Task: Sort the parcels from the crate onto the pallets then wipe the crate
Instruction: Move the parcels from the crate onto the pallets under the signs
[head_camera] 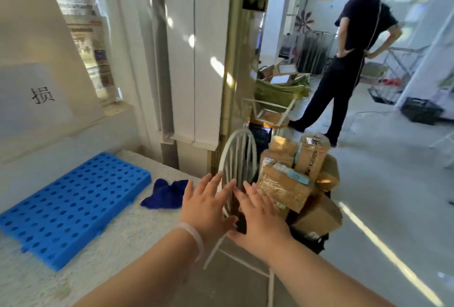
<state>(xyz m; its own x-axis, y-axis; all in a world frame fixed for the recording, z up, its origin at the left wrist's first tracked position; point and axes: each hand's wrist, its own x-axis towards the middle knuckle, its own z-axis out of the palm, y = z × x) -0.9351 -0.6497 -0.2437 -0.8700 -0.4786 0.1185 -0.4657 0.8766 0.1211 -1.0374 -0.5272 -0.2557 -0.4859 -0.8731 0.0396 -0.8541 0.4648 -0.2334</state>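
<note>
So this was right at the start of the sorting step, as far as I could judge. Both hands were reaching out toward the pile and holding nothing. The left hand (206,208) and right hand (260,218) had their fingers straight and spread apart, side by side in front of the white chair (237,156).

The parcels (290,183) were heaped just right of the hands, brown boxes stacked crooked on top of a dark crate (312,241) that was mostly buried under them. The blue pallet (73,206) lay bare on the white ledge to the left, with the blue cloth (164,193) just beside it.

Next move, I'd guess: close both hands on the nearest top box, lift it without toppling the rest, and swing it left. Wiping looked a long way off. Someone in black (353,60) stood far right.
</note>
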